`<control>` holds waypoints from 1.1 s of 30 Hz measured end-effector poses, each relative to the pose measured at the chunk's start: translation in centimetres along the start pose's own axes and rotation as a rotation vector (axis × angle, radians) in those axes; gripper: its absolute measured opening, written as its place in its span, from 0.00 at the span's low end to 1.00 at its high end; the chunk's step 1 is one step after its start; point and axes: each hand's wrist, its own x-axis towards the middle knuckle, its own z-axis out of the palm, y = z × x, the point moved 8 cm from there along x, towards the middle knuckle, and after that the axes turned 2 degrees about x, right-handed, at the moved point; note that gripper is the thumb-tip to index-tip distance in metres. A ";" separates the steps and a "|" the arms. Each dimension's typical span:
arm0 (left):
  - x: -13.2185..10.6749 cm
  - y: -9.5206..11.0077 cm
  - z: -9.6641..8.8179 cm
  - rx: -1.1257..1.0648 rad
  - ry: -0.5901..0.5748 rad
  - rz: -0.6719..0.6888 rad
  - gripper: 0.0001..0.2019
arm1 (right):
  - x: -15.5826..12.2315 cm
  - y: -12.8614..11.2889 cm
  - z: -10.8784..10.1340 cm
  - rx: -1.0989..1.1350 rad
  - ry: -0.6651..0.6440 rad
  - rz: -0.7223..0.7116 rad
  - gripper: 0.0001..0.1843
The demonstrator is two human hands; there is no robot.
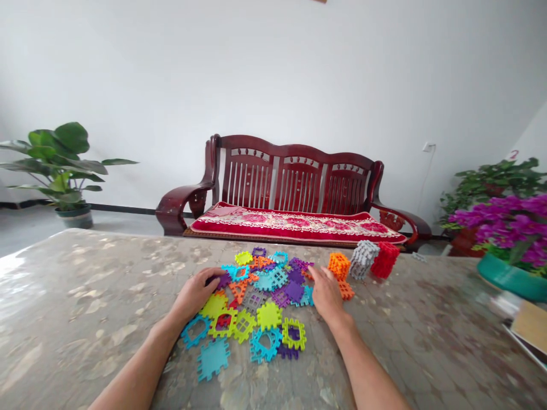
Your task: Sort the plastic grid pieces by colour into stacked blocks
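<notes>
Flat plastic building tiles with notched edges lie in a loose heap between my hands, in purple, blue, lime, orange and grey. At the heap's left edge, my left hand [200, 291] bends its fingers and thumb around a purple tile [223, 279], partly hidden by the fingers. My right hand [326, 291] rests at the right edge with fingers apart, beside a solid purple tile [294, 291] and a blue tile [307, 296]. Nearest me lie a solid blue tile [213, 357], a lime window-frame tile [294, 333] and a solid lime tile [269, 315].
Right of the heap stand an orange tile stack [338, 266], a grey stack [364, 259] and a red stack [386, 260]. A teal pot [508, 276] of purple flowers sits at the table's right. Behind the patterned table [106, 285] is a wooden bench [299, 171].
</notes>
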 end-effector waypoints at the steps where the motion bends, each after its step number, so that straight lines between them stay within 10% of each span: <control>1: 0.0 0.0 0.0 0.003 -0.001 0.001 0.18 | 0.0 0.1 0.2 -0.009 -0.016 -0.004 0.32; 33: 0.0 0.2 0.1 -0.009 -0.008 0.004 0.17 | -0.2 -1.2 -1.1 -0.150 -0.099 -0.025 0.22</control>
